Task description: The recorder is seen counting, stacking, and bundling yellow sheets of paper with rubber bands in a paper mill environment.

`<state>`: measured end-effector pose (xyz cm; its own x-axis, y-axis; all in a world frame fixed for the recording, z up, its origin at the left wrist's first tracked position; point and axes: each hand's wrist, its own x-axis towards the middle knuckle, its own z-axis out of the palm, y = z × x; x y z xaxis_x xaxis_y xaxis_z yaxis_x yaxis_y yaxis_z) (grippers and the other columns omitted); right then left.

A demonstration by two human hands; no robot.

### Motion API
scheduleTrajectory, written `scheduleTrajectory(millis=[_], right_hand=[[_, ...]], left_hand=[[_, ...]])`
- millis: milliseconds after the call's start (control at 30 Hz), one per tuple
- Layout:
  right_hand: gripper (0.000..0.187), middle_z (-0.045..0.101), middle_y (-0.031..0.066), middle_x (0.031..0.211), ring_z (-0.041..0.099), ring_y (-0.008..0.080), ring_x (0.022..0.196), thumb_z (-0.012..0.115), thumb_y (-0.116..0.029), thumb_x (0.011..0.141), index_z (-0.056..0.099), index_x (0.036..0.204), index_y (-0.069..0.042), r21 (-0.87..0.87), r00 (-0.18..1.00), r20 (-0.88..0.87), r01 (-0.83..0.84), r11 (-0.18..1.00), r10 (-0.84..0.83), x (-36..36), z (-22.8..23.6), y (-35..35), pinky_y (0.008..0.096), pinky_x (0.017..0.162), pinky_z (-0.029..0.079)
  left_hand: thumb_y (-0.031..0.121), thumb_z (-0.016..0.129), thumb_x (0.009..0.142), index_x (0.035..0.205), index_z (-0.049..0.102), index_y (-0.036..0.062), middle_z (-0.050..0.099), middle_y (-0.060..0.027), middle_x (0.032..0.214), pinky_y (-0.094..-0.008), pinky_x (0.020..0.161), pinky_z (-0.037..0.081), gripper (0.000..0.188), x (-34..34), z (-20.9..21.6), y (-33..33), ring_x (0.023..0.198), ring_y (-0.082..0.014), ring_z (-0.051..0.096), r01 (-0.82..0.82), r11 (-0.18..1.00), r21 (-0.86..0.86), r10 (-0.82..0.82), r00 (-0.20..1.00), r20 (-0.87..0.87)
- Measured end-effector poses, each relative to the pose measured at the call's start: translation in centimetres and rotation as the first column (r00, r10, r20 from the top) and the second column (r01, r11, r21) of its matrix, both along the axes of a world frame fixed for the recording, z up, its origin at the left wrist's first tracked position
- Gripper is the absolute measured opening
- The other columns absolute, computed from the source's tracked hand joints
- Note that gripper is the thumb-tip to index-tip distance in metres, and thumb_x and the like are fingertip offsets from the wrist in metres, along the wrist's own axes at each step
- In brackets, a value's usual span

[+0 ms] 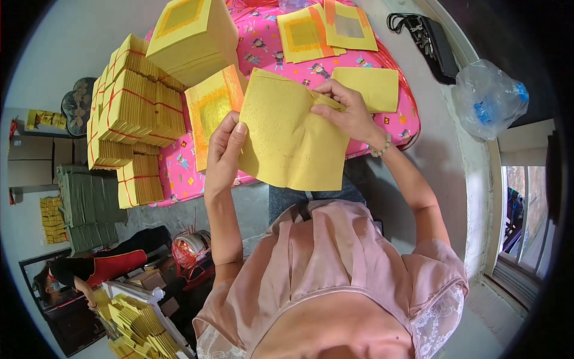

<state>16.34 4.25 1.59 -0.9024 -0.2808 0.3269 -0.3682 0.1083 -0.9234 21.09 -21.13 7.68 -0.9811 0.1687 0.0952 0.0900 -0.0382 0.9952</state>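
Observation:
A yellow paper sheet (287, 137) is held up in front of me, tilted above the table edge. My left hand (227, 139) pinches its left edge, thumb on the face toward me. My right hand (350, 110) grips the upper right part, where the paper is creased and bunched between thumb and fingers. Left of the sheet, a yellow sheet with an orange border and a gold square (212, 113) lies on the table, partly hidden by my left hand. Beside my right hand lies a plain yellow sheet (379, 90).
Bundles of folded yellow paper tied with red string (128, 102) stand left, beside a tall paper stack (203, 51). More decorated sheets (302, 36) lie on the pink patterned tablecloth (263, 42). A black bag (427, 45) and clear plastic bag (490, 99) are right. Another person (101, 269) works lower left.

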Motion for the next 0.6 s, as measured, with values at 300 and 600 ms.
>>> scheduleTrajectory(millis=[300,600], right_hand=[[0.026,0.062,0.0064,0.081,0.057,0.0118,0.07,0.072,-0.019,0.085,0.062,0.099,0.0,0.162,0.922,-0.363,0.209,0.964,-0.139,0.5,0.6,0.7,0.0252,0.064,0.046],[0.028,0.065,0.007,0.078,0.062,0.0163,0.066,0.074,-0.025,0.083,0.061,0.091,-0.002,0.28,0.889,-0.422,0.314,0.907,-0.178,0.9,1.2,0.6,0.028,0.061,0.049]], left_hand=[[0.022,0.049,0.101,0.098,0.058,0.0072,0.049,0.0095,0.077,-0.018,0.062,0.03,0.018,-0.6,-1.1,-0.9,0.069,-0.0004,0.038,0.018,0.999,-0.048,-0.017,1.0,0.014],[0.021,0.046,0.102,0.098,0.056,0.0055,0.046,0.008,0.078,-0.0186,0.064,0.031,0.019,0.0,-0.4,-0.8,0.072,-0.0012,0.038,0.073,0.989,-0.126,-0.076,0.997,-0.024]])
